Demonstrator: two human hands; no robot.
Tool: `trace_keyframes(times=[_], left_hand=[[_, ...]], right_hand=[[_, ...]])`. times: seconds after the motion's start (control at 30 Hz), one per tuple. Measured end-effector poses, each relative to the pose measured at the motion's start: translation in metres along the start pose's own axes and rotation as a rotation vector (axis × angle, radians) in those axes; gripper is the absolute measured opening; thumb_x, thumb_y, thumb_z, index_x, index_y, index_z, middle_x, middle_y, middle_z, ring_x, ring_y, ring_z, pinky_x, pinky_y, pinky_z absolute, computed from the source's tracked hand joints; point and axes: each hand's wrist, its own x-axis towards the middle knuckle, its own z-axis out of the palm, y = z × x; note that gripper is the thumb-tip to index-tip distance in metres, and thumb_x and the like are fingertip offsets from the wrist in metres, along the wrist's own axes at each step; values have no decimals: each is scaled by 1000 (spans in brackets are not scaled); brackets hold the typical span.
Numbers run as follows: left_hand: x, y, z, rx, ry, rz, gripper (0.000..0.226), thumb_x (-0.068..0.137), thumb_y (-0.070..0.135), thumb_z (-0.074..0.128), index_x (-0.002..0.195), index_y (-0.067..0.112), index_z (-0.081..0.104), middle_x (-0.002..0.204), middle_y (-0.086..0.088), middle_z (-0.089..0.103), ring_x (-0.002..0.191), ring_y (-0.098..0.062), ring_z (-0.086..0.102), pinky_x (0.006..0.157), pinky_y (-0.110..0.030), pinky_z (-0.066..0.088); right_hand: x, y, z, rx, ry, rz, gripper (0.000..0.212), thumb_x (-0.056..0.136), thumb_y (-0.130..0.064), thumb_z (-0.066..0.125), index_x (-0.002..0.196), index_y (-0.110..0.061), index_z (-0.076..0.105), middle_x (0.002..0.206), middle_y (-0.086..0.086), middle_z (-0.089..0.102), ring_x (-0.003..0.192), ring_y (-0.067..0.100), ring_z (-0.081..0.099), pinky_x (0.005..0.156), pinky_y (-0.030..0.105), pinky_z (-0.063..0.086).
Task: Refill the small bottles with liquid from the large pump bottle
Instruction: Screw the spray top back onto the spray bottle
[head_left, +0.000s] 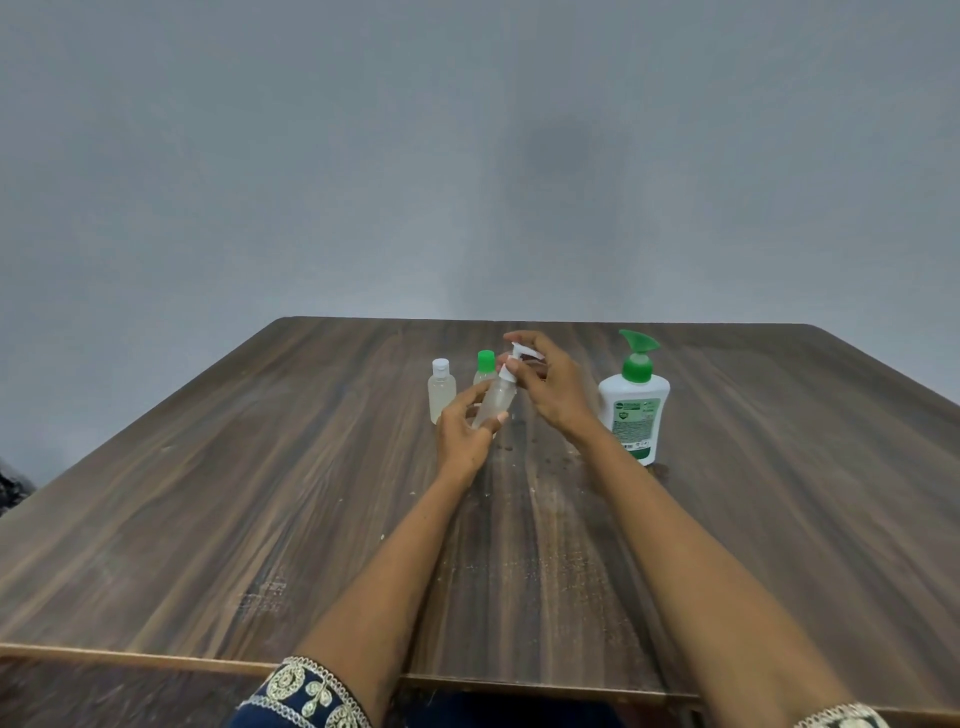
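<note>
I see both hands raised over the far middle of the wooden desk (260, 493). My left hand (465, 431) is wrapped around the lower body of a small clear bottle (496, 402), which it holds tilted, top leaning to the right. My right hand (550, 387) is closed with its fingertips pinching the white pump top (519, 356) at that bottle's neck. Just behind the left hand, two more small bottles stand upright on the desk: one with a white cap (441, 392) on the left and one with a green cap (485, 364) beside it, partly hidden. The large white pump bottle (635, 402) with its green pump stands upright just right of my right wrist. A few droplets (540, 441) speckle the desk below the hands.
</note>
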Motion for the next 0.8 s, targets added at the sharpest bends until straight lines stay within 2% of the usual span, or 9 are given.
trace_keyframes(times=[0.13, 0.27, 0.33, 0.43, 0.53, 0.63, 0.7, 0.73, 0.8], left_hand=[[0, -4, 1, -1, -33, -15, 43, 82, 5, 65, 123, 13, 57, 115, -3, 59, 103, -16, 52, 83, -26, 42], [-1, -8, 2, -15, -83, -19, 43, 86, 8, 63, 128, 13, 53, 119, -4, 57, 107, -18, 52, 87, -31, 46], [-2, -9, 4, -32, -101, -11, 41, 87, 8, 61, 128, 12, 53, 117, -2, 58, 107, -19, 54, 83, -24, 45], [-5, -9, 6, -73, -134, -8, 42, 89, 10, 59, 130, 10, 50, 121, -1, 57, 109, -15, 54, 84, -16, 43], [-4, -4, 6, -111, -143, 7, 34, 89, 5, 58, 121, 16, 54, 117, 2, 57, 107, -11, 53, 86, -16, 44], [2, -2, 6, -127, -139, 9, 32, 89, 3, 58, 118, 16, 56, 119, 0, 58, 113, -19, 53, 95, -30, 45], [4, -1, 6, -125, -138, -17, 39, 89, 7, 59, 127, 11, 52, 125, -3, 57, 115, -19, 53, 96, -32, 45], [4, -1, 6, -125, -138, -25, 41, 89, 9, 59, 129, 10, 51, 124, -3, 57, 113, -19, 54, 94, -31, 46], [4, 0, 6, -127, -141, -21, 40, 89, 8, 59, 129, 10, 51, 120, -3, 58, 108, -17, 55, 87, -23, 47]], right_hand=[[2, -2, -10, 21, -157, 35, 33, 95, -2, 54, 125, -15, 55, 110, 2, 69, 100, 8, 66, 90, 18, 51], [4, 1, -13, 27, -155, 73, 34, 91, -1, 62, 118, -21, 58, 117, 10, 66, 103, 15, 67, 93, 26, 52], [4, 3, -11, -18, -110, 83, 32, 86, -8, 71, 112, -23, 60, 108, 5, 66, 91, 11, 66, 84, 24, 52], [6, 0, -11, -124, -52, 72, 37, 75, -22, 82, 105, -19, 59, 86, -1, 61, 69, 7, 54, 63, 13, 45], [5, -3, -11, -216, -58, 38, 59, 69, -26, 86, 118, -16, 53, 90, -3, 57, 76, 9, 53, 64, 10, 43], [1, -5, -9, -119, -119, 66, 78, 80, -21, 78, 143, -18, 32, 117, -5, 51, 103, 6, 52, 85, 11, 43], [-1, -6, -10, -106, -157, 67, 72, 92, -16, 65, 150, -18, 23, 126, -4, 48, 113, 4, 47, 86, 0, 38], [-2, -6, -10, -120, -156, 58, 67, 94, -13, 61, 151, -18, 25, 125, -3, 51, 112, 3, 48, 81, -4, 36], [-2, -7, -11, -160, -106, 42, 57, 93, -11, 62, 145, -17, 38, 116, -3, 59, 99, 0, 55, 72, -5, 37]])
